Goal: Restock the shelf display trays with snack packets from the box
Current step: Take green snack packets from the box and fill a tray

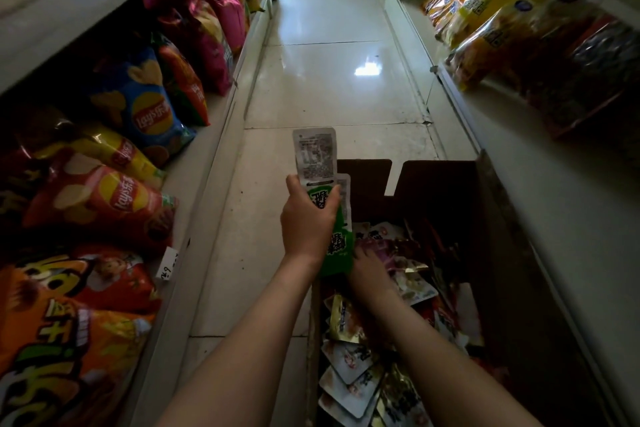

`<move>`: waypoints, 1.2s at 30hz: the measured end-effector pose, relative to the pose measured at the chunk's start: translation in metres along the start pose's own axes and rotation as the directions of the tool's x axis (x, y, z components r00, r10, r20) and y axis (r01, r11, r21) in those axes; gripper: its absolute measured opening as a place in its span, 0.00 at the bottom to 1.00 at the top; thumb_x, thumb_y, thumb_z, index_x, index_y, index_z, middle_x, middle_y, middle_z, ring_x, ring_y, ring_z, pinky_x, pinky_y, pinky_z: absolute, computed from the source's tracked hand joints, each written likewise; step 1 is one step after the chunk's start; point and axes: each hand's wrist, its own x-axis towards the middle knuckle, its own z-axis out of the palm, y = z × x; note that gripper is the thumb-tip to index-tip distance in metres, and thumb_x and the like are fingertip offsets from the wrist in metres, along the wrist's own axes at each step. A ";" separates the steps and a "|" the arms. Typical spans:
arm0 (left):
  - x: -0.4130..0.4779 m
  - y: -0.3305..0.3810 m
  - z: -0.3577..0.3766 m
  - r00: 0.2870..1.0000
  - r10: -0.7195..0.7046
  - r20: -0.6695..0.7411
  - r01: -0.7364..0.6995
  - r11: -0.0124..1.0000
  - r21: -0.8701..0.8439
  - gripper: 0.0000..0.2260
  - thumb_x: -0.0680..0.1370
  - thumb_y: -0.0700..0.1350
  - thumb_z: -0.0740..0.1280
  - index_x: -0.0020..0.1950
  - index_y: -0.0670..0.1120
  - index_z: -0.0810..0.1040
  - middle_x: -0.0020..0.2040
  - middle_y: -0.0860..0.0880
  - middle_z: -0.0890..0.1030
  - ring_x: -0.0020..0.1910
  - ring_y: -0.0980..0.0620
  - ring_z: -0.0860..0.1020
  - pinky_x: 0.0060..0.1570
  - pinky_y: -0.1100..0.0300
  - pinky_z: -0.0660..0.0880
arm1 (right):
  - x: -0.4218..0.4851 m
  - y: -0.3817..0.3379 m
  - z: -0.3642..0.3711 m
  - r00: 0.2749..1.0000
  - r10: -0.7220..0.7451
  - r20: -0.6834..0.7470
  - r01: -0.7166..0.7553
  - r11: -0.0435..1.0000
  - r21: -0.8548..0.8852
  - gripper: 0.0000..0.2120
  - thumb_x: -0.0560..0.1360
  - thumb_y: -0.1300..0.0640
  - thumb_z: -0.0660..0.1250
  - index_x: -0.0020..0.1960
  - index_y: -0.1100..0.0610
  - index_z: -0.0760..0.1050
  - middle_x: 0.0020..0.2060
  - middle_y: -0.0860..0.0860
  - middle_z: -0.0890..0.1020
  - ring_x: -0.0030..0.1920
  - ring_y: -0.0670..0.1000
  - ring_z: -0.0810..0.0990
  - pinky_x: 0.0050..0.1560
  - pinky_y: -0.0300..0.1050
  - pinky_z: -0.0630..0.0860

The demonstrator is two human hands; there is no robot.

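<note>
The left hand (306, 222) clamps green packets (341, 251) between thumb and curled fingers; the right hand (369, 272) (grip hidden) reaches into the box (436, 184).

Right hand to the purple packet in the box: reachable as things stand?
Likely yes. The right hand is down in the open box beside the purple packet, which lies atop the pile; the left hand holds green packets to one side.
</note>
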 end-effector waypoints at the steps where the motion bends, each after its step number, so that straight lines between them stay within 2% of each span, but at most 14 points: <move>1: 0.000 0.001 0.001 1.000 0.004 0.010 -0.005 1.000 0.009 0.17 0.77 0.50 0.69 0.59 0.46 0.65 0.44 0.56 0.74 0.39 0.58 0.75 0.31 0.76 0.68 | -0.002 -0.001 -0.001 0.999 -0.024 -0.034 0.025 1.000 0.017 0.20 0.78 0.54 0.62 0.70 0.56 0.70 0.65 0.57 0.75 0.66 0.59 0.71 0.65 0.51 0.65; 4: -0.001 0.001 0.000 1.000 0.006 0.003 -0.006 1.000 0.007 0.19 0.77 0.50 0.69 0.61 0.44 0.65 0.46 0.53 0.76 0.42 0.54 0.77 0.35 0.73 0.70 | -0.004 -0.008 -0.003 0.989 -0.015 -0.147 0.022 0.999 0.044 0.20 0.64 0.56 0.78 0.55 0.56 0.82 0.48 0.55 0.84 0.49 0.57 0.82 0.47 0.49 0.78; 6: -0.001 0.001 0.000 1.000 0.003 0.000 -0.003 1.000 0.001 0.20 0.77 0.50 0.69 0.63 0.42 0.66 0.46 0.52 0.76 0.43 0.53 0.78 0.40 0.65 0.73 | -0.005 -0.007 -0.009 0.974 0.069 -0.215 -0.035 0.987 0.157 0.16 0.70 0.59 0.73 0.57 0.58 0.78 0.51 0.56 0.81 0.53 0.57 0.79 0.51 0.49 0.75; 8: -0.001 0.002 -0.001 1.000 0.013 0.004 -0.013 1.000 0.011 0.21 0.77 0.50 0.69 0.64 0.42 0.65 0.47 0.52 0.76 0.44 0.53 0.77 0.42 0.63 0.72 | -0.005 0.000 -0.016 0.931 0.216 -0.295 -0.147 0.960 0.239 0.13 0.77 0.62 0.63 0.61 0.60 0.73 0.56 0.57 0.77 0.57 0.57 0.74 0.55 0.47 0.70; 11: 0.000 0.002 -0.001 1.000 0.009 -0.011 -0.009 1.000 0.021 0.22 0.77 0.50 0.69 0.64 0.41 0.65 0.48 0.51 0.76 0.43 0.53 0.76 0.42 0.62 0.73 | -0.008 0.015 -0.035 0.745 0.542 -0.388 -0.287 0.786 0.547 0.08 0.80 0.63 0.57 0.56 0.62 0.72 0.48 0.59 0.77 0.45 0.56 0.76 0.41 0.44 0.71; 14: 0.000 0.001 -0.001 1.000 -0.007 -0.027 0.008 1.000 0.010 0.24 0.77 0.51 0.69 0.65 0.40 0.66 0.44 0.51 0.76 0.41 0.51 0.78 0.42 0.55 0.78 | -0.017 0.023 -0.057 0.660 0.715 -0.230 -0.228 0.482 0.846 0.07 0.83 0.58 0.52 0.52 0.59 0.67 0.41 0.56 0.76 0.37 0.53 0.75 0.32 0.43 0.68; 16: 0.000 -0.001 -0.001 0.999 -0.019 -0.027 0.020 0.999 0.025 0.24 0.77 0.51 0.69 0.65 0.40 0.66 0.42 0.51 0.75 0.39 0.52 0.77 0.40 0.55 0.77 | -0.025 0.025 -0.071 0.629 0.767 -0.127 -0.180 0.302 0.936 0.07 0.83 0.56 0.51 0.51 0.57 0.66 0.37 0.51 0.75 0.35 0.50 0.74 0.30 0.44 0.66; 18: -0.001 0.001 -0.003 0.999 -0.031 -0.015 0.031 0.999 0.040 0.24 0.77 0.51 0.69 0.65 0.40 0.65 0.43 0.49 0.76 0.39 0.51 0.77 0.38 0.57 0.74 | -0.036 0.028 -0.084 0.603 0.796 -0.061 -0.187 0.215 0.959 0.08 0.83 0.55 0.52 0.53 0.57 0.67 0.36 0.48 0.74 0.36 0.48 0.73 0.32 0.42 0.68; 22: -0.003 0.014 -0.003 0.997 -0.079 0.027 0.078 0.996 0.039 0.21 0.77 0.50 0.69 0.62 0.41 0.65 0.49 0.45 0.79 0.43 0.49 0.78 0.42 0.55 0.77 | -0.061 0.040 -0.104 0.580 0.813 0.055 -0.274 0.131 0.953 0.05 0.82 0.57 0.55 0.52 0.57 0.68 0.39 0.49 0.74 0.37 0.46 0.73 0.33 0.42 0.68; 25: -0.006 0.031 -0.002 0.982 -0.183 0.040 0.183 0.983 -0.001 0.21 0.77 0.49 0.69 0.63 0.42 0.65 0.54 0.43 0.79 0.44 0.48 0.78 0.41 0.57 0.75 | -0.082 0.051 -0.121 0.566 0.822 0.070 -0.324 0.143 0.935 0.05 0.79 0.58 0.62 0.52 0.58 0.67 0.38 0.48 0.72 0.40 0.49 0.72 0.38 0.43 0.66; 29: -0.026 0.048 0.000 0.925 -0.376 0.057 0.379 0.923 -0.057 0.21 0.77 0.48 0.69 0.65 0.41 0.66 0.57 0.43 0.78 0.48 0.46 0.78 0.40 0.60 0.72 | -0.112 0.063 -0.150 0.559 0.829 -0.019 -0.325 0.240 0.915 0.15 0.74 0.55 0.71 0.51 0.59 0.67 0.40 0.48 0.71 0.42 0.48 0.71 0.32 0.39 0.63; 31: -0.039 0.056 0.001 0.899 -0.430 0.089 0.436 0.898 -0.063 0.20 0.77 0.47 0.69 0.63 0.40 0.66 0.55 0.45 0.77 0.45 0.49 0.75 0.35 0.65 0.69 | -0.125 0.067 -0.162 0.566 0.823 -0.055 -0.324 0.283 0.903 0.14 0.73 0.54 0.72 0.50 0.57 0.69 0.41 0.49 0.73 0.42 0.48 0.72 0.32 0.38 0.64; 34: -0.048 0.068 0.001 0.851 -0.512 0.116 0.522 0.849 -0.085 0.22 0.76 0.47 0.70 0.64 0.38 0.67 0.58 0.41 0.77 0.53 0.43 0.77 0.41 0.60 0.68 | -0.140 0.071 -0.178 0.599 0.793 -0.112 -0.301 0.352 0.886 0.10 0.74 0.55 0.71 0.50 0.56 0.71 0.43 0.51 0.77 0.41 0.49 0.74 0.33 0.38 0.67; 36: -0.049 0.079 -0.002 0.835 -0.529 0.153 0.547 0.830 -0.112 0.23 0.75 0.48 0.72 0.63 0.38 0.70 0.55 0.43 0.78 0.54 0.43 0.78 0.43 0.59 0.68 | -0.153 0.070 -0.192 0.615 0.773 -0.153 -0.265 0.386 0.884 0.11 0.73 0.58 0.72 0.50 0.56 0.71 0.41 0.50 0.76 0.40 0.49 0.74 0.36 0.41 0.70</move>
